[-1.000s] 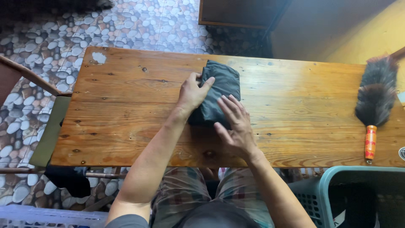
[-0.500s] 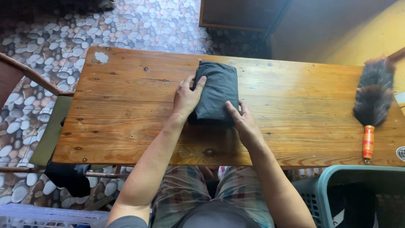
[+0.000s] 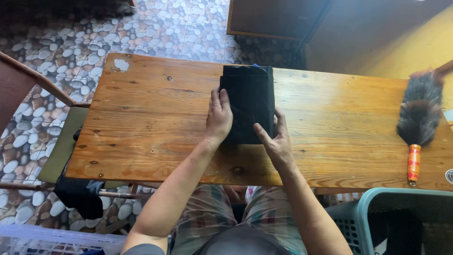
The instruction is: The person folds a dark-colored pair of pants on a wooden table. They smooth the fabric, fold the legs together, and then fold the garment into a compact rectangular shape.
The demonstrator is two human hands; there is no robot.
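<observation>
— Which way does it lie?
— The folded black cloth (image 3: 249, 101) runs lengthwise away from me, mid wooden table (image 3: 151, 118); my left hand (image 3: 219, 118) and right hand (image 3: 276, 141) rest flat on its near end, fingers unclenched.

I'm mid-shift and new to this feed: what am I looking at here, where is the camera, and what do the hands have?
There is no machine here: these are a person's two bare hands, filmed by a camera worn on their head that looks straight down. The person sits at a wooden table. On it lies a folded dark cloth. The left hand rests flat along the cloth's left edge, and the right hand presses at its near right corner; neither lifts it. Far right on the table lies a feather duster with an orange handle. Below right stands a teal laundry basket. A chair stands at the left, on a pebble-patterned floor.
</observation>
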